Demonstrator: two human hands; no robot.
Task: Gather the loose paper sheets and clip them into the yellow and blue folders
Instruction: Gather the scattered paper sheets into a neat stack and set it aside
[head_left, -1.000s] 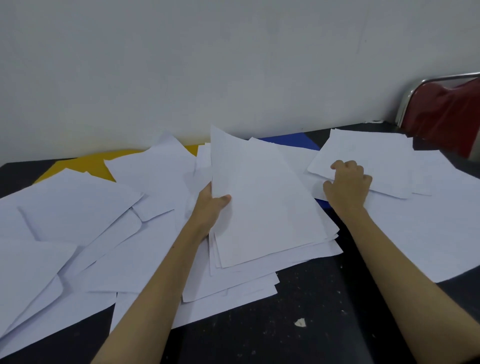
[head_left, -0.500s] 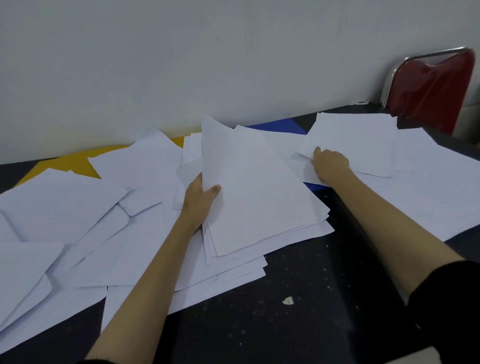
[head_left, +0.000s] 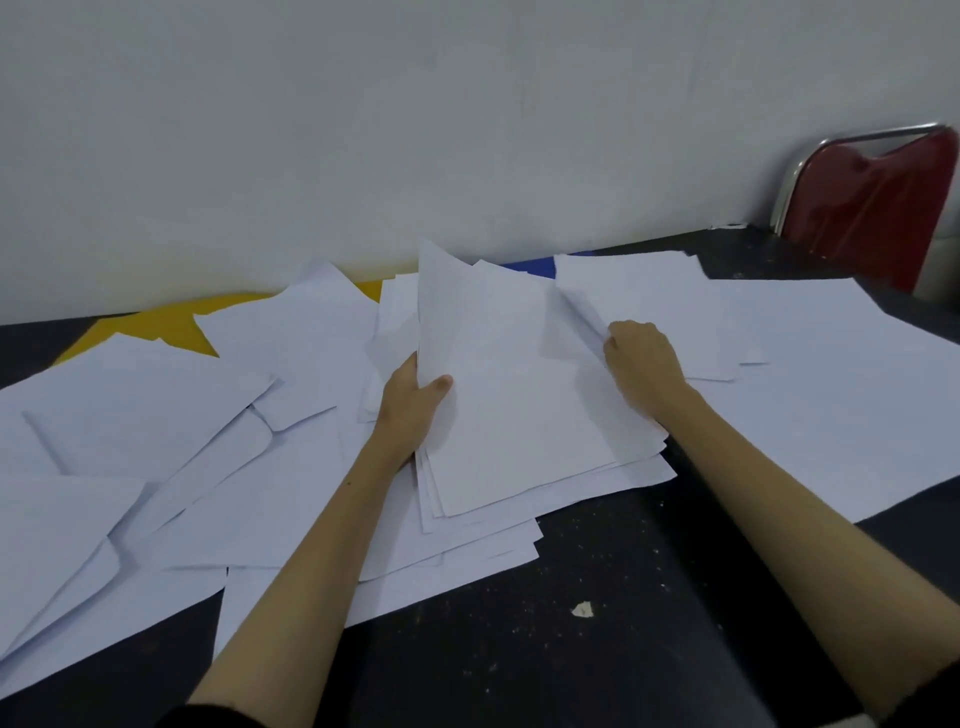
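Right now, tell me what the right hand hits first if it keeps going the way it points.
The right hand points away toward the wall. First it would likely meet the white sheets lying just beyond its fingers, then the blue folder edge and the wall; depth is uncertain.

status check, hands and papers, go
Left hand grips gathered stack. Right hand pinches a sheet beside it. Yellow folder and blue folder mostly buried under loose sheets.

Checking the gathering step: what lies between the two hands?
In the head view, the gathered stack of sheets spans the stretch; the left hand grips its edge, the right hand lifts another sheet.
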